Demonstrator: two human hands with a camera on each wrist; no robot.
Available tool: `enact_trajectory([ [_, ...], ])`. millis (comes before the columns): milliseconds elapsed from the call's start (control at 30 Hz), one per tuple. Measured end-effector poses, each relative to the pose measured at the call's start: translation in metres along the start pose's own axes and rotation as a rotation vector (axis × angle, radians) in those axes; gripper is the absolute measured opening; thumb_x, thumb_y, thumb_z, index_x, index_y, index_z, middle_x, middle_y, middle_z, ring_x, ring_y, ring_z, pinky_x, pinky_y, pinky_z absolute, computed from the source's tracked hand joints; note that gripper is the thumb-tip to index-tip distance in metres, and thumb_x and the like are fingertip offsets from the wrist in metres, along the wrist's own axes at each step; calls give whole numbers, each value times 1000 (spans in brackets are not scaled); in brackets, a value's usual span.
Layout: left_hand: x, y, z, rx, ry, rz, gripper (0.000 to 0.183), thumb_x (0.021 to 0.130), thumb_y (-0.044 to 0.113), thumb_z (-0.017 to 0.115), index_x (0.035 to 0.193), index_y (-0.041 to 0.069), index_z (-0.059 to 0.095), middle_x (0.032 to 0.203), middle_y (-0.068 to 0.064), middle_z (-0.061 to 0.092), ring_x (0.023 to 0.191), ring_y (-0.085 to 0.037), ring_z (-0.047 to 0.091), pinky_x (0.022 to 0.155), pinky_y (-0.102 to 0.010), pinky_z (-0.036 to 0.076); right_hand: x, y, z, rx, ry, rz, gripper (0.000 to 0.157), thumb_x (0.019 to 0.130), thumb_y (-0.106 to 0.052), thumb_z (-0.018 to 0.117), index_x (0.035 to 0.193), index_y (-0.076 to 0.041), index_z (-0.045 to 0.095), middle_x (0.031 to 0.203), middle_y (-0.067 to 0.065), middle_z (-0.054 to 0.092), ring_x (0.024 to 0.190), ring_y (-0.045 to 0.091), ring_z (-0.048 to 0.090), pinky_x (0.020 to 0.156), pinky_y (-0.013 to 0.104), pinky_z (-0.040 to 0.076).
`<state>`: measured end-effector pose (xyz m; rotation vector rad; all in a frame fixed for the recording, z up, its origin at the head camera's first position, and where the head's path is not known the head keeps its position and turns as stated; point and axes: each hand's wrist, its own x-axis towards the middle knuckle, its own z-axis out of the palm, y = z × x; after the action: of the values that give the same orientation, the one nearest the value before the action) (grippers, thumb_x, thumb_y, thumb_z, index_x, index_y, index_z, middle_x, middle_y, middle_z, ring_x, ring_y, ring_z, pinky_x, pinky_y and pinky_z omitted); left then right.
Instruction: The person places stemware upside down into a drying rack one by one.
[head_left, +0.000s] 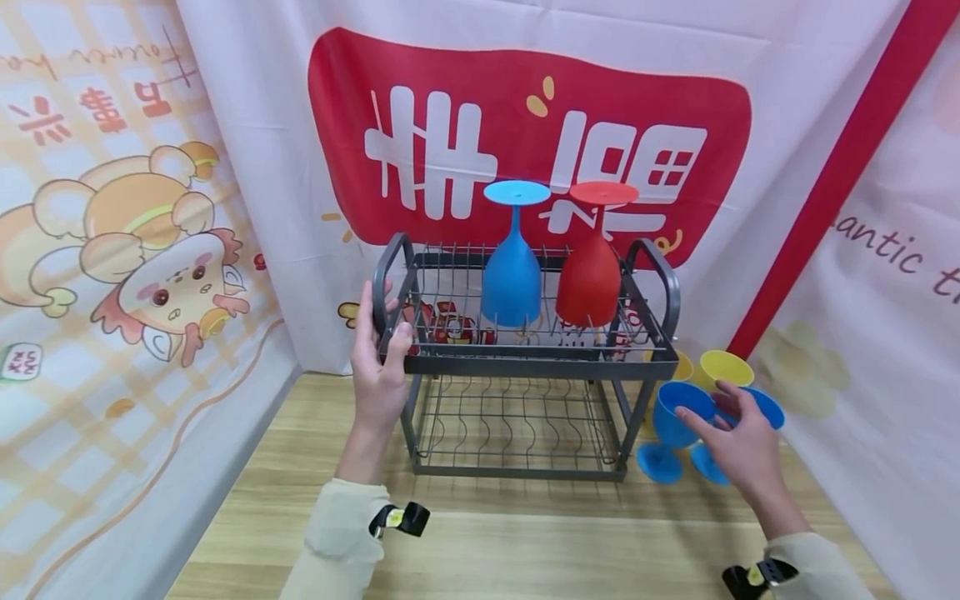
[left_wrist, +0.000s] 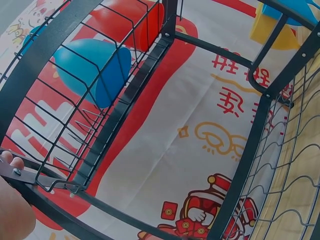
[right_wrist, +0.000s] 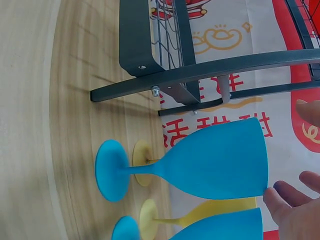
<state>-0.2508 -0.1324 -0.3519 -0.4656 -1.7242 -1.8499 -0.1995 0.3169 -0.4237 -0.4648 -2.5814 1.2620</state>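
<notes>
Grips left end of dark-grey metal two-tier wire rack (head_left: 540, 365) with left hand (head_left: 378, 379), thumb and fingers round corner by handle; holds right hand (head_left: 750, 450) spread, thumb and fingers apart, at rim of upright blue matte stemmed goblet (right_wrist: 215, 160) on pale wooden table (head_left: 480, 546), just right of rack, near second blue goblet (head_left: 767, 410) and two yellow goblets (head_left: 727, 368); cannot tell if touching rim; inverted on upper tier, third blue goblet (head_left: 512, 283) beside red goblet (head_left: 590, 283).

Mid-frame, your rack (head_left: 525, 366) looks metal: dark, smooth, satin coating. Upper centre, blue goblet (head_left: 512, 283) and red goblet (head_left: 588, 283): smooth matt plastic; lower right, your blue cup (head_left: 669, 422) likewise. Bottom: wood-grain tabletop (head_left: 480, 546), faint sheen. Top: creased cloth backdrop (head_left: 255, 167). Your sleeves (head_left: 341, 529): matt cloth.
</notes>
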Motion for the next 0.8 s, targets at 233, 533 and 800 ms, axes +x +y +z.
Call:
enact_trajectory([
  [233, -1, 1, 0, 14, 5, -13, 69, 107, 14, 51, 169, 30, 25, 165, 17, 45, 155, -27, 41, 110, -22, 51, 0, 1, 5, 26, 8, -5, 94, 98, -47, 74, 168, -9, 25, 166, 29, 37, 149, 52, 42, 112, 65, 48],
  [533, 0, 1, -1, 29, 8, -10, 70, 107, 15, 51, 171, 22, 22, 165, 18, 45, 155, -29, 41, 110, -21, 52, 3, 7, 10, 15, 24, 6, 95, 98, -44, 75, 169, -9, 22, 168, 29, 34, 151, 53, 39, 114, 66, 47],
  [800, 0, 1, 1, 35, 4, 5, 69, 107, 14, 51, 170, 24, 23, 165, 17, 45, 155, -30, 41, 111, -23, 51, 5, 20, 17, 21, -9, 60, 105, 98, -47, 74, 170, -5, 10, 173, 29, 22, 155, 54, 32, 118, 64, 42],
])
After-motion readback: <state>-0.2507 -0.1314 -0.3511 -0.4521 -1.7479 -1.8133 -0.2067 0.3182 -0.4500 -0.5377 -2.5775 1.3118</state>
